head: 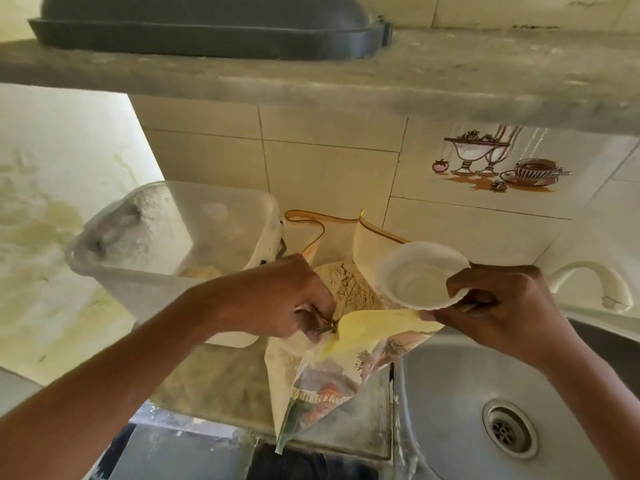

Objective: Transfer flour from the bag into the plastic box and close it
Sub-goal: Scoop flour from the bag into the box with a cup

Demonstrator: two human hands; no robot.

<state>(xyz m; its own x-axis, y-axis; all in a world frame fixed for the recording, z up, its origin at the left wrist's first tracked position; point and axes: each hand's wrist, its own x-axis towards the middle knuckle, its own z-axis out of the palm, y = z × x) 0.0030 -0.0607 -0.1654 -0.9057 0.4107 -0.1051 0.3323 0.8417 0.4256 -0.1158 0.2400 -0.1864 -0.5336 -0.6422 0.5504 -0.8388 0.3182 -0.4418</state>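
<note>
We were early to midway through the transfer, as far as we could judge. The flour bag (332, 368) stood open on the table (214, 372) just beside the sink (485, 393), its mouth spread and a mound of flour (346, 285) plainly left inside. Our left hand (277, 299) had its grip curled tight on the near edge of the bag's mouth, pinching the folded lip to hold it open; something small and metallic showed by the fingers, though we could not tell what it was. Our right hand (498, 306) held a small white bowl (419, 275) by its rim, the grip pinched on that edge, and the bowl hung empty above the bag's mouth, tipped toward us. The plastic box (166, 244) sat just to the left of the bag, tilted, lidless, its walls dusted white, with only a little flour visible low at its near side. A dark lid (207, 26) lay on the shelf (346, 74) above; we took it for the box's cover, but could not be sure. So most of the scooping remained, in our view, and the closing was not yet begun.
</note>
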